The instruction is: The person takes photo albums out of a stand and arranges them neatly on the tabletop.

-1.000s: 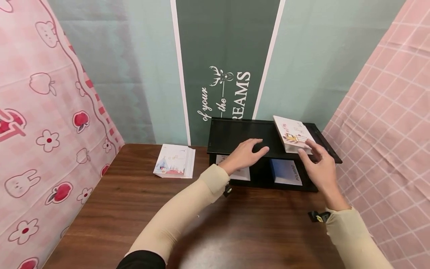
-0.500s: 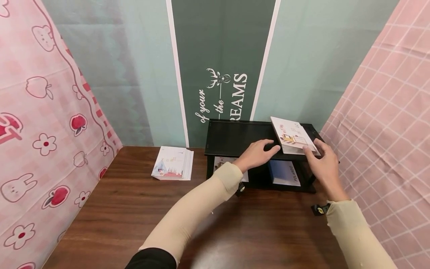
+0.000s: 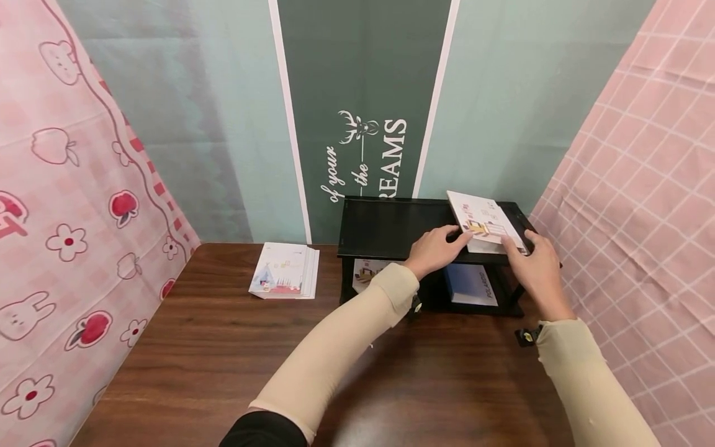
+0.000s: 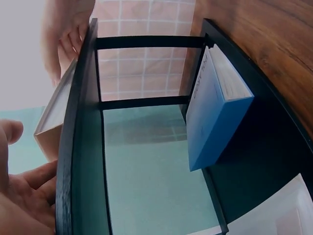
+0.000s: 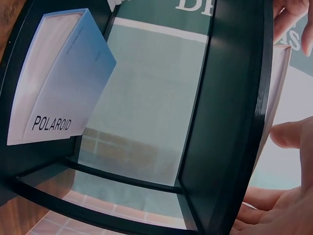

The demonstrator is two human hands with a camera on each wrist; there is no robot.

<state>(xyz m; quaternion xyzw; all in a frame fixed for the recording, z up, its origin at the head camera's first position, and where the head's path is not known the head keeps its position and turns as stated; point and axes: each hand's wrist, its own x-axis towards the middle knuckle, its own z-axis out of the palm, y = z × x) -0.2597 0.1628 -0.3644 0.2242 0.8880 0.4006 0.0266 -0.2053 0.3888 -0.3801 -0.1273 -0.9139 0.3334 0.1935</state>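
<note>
A white illustrated book (image 3: 483,217) lies on the upper board of a black two-tier shelf (image 3: 391,230). Beside its left edge is my left hand (image 3: 438,249), thumb and fingers spread; in the left wrist view the thumb stands clear of the book. My right hand (image 3: 537,267) is at the book's near right corner, its thumb touching the near edge and its fingers along the right side. On the lower tier stands a blue-and-white book (image 3: 472,285) marked POLAROID. Another illustrated book (image 3: 365,273) there is partly hidden by my left arm.
A small stack of white illustrated books (image 3: 282,271) lies on the brown wooden table (image 3: 223,347), left of the shelf. Green cloth (image 3: 223,124) hangs behind. Pink cloths (image 3: 620,186) close off both sides, the right one near the shelf's end.
My left hand has moved right, up to the book's left edge. The right hand has stayed at the near right corner, and the book has turned or shifted slightly. The view has drifted a little.
</note>
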